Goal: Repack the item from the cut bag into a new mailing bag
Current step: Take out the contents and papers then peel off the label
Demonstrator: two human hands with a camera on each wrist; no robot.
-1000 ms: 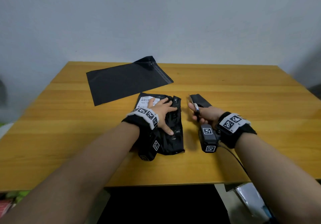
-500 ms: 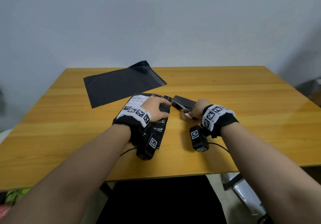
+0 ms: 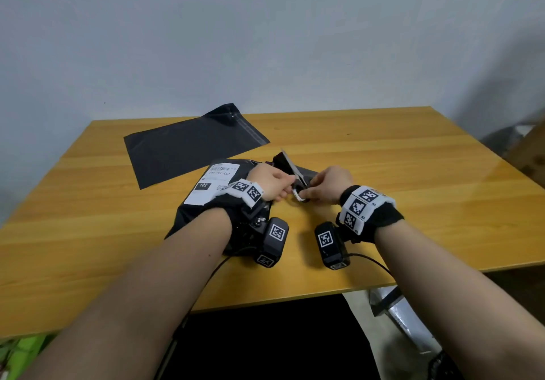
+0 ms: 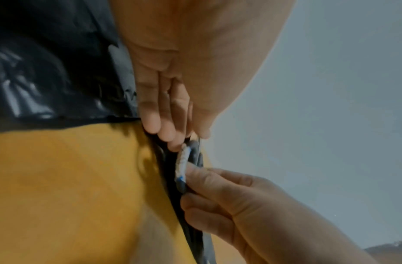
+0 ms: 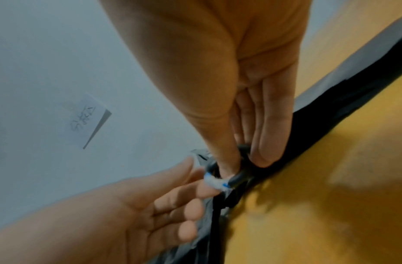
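The cut bag [image 3: 194, 217], black plastic with a white shipping label [image 3: 212, 182], lies on the wooden table [image 3: 383, 173], partly under my left wrist. My left hand [image 3: 287, 188] pinches the bag's right edge between thumb and fingers [image 4: 172, 128]. My right hand [image 3: 306, 194] grips black scissors [image 3: 290, 165] right beside it, thumb through a handle loop wrapped in white tape [image 5: 215, 184]. The blades point up and away. A flat new black mailing bag [image 3: 188, 149] lies at the back left. What the cut bag contains is hidden.
Behind my hands lies a dark strip of plastic [image 3: 308, 173]. The table's front edge [image 3: 265, 300] is close to my forearms. A silvery object [image 3: 392, 309] sits on the floor below right. Wooden furniture [image 3: 530, 149] stands at the far right. On the wall hangs a paper note [image 5: 87, 121].
My left hand left the top of the bag and now pinches its right edge. My right hand brought the scissors leftward to meet it, and the blades now point upward.
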